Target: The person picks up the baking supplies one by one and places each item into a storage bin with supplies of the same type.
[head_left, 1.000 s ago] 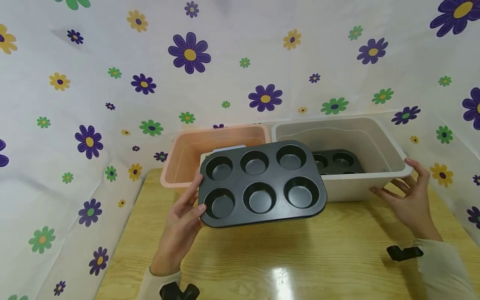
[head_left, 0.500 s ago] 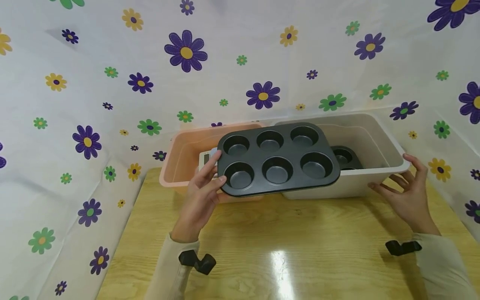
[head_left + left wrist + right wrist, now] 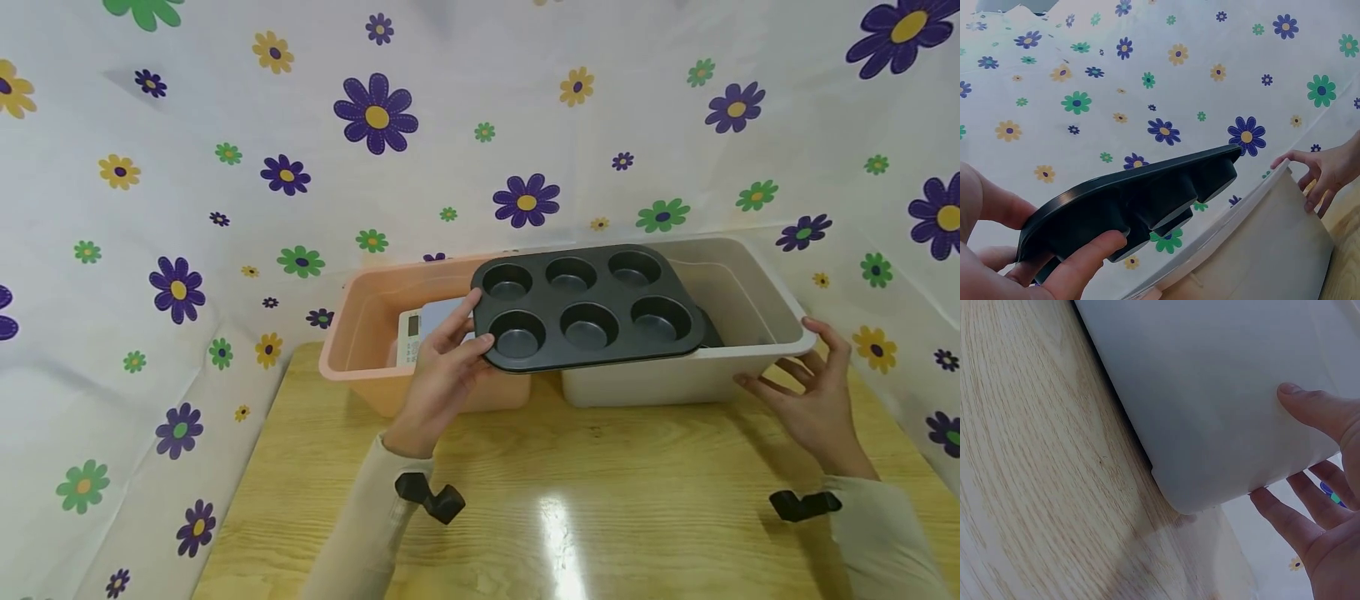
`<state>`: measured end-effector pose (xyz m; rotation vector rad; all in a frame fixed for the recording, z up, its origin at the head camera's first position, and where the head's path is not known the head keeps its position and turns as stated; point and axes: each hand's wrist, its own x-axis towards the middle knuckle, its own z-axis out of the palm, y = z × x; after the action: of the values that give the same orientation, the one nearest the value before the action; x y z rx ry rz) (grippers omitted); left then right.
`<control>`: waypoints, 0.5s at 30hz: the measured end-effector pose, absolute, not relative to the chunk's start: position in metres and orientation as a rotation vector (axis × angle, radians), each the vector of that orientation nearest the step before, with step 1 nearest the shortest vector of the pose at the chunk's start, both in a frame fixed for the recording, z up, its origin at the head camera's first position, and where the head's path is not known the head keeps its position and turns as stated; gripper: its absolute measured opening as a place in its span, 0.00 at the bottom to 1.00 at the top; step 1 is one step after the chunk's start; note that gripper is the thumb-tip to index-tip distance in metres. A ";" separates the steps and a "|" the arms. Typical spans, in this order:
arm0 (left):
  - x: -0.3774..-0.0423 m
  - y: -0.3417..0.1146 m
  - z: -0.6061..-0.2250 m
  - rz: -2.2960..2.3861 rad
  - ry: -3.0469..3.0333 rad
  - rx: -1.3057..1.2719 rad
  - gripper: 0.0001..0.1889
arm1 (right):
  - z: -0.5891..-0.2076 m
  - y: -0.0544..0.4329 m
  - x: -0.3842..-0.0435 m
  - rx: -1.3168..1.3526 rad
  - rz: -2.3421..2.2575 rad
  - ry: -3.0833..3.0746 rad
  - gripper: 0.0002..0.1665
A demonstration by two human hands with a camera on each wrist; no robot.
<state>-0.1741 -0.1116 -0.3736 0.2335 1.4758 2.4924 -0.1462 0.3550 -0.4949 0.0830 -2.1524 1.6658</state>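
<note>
My left hand point(image 3: 442, 379) grips the left end of a dark six-cup muffin tin point(image 3: 588, 308), thumb on top and fingers beneath, as the left wrist view shows. The tin is held tilted over the pale grey plastic bin point(image 3: 645, 383) and overlaps the peach bin's right side in the head view. My right hand point(image 3: 813, 396) holds the grey bin's front right corner, thumb on the front wall point(image 3: 1222, 412) and fingers round the side. Inside the grey bin, another dark muffin tin point(image 3: 708, 329) is mostly hidden behind the held one.
The peach bin point(image 3: 360, 373) stands left of the grey one and holds a kitchen scale point(image 3: 411, 333) with a small display and a pale blue thing point(image 3: 442, 312). Both bins stand on a wooden table point(image 3: 525, 500) against a flower-print cloth point(image 3: 450, 100).
My left hand has carried the muffin tin right and away from me, from in front of the bins to over the grey bin. The scale shows more now. My right hand keeps its hold.
</note>
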 end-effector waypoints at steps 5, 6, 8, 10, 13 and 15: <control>-0.186 -0.090 -0.375 2.456 1.474 0.236 0.38 | -0.495 0.356 -0.144 0.069 1.602 -2.183 0.71; -0.188 -0.085 -0.375 2.454 1.470 0.233 0.38 | -0.495 0.355 -0.144 0.072 1.605 -2.177 0.70; -0.193 -0.075 -0.373 2.452 1.463 0.221 0.38 | -0.494 0.354 -0.145 0.089 1.658 -2.132 0.70; -0.197 -0.066 -0.372 2.443 1.466 0.219 0.38 | -0.494 0.353 -0.145 0.105 1.692 -2.097 0.69; -0.202 -0.055 -0.372 2.430 1.467 0.221 0.38 | -0.494 0.351 -0.146 0.121 1.756 -2.044 0.68; -0.203 -0.049 -0.374 2.429 1.462 0.219 0.38 | -0.494 0.352 -0.146 0.129 1.763 -2.036 0.68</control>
<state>-0.2034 -0.0493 -0.3736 0.2189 1.4618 2.4289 -0.1461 0.3516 -0.4940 0.1287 -2.0364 1.7626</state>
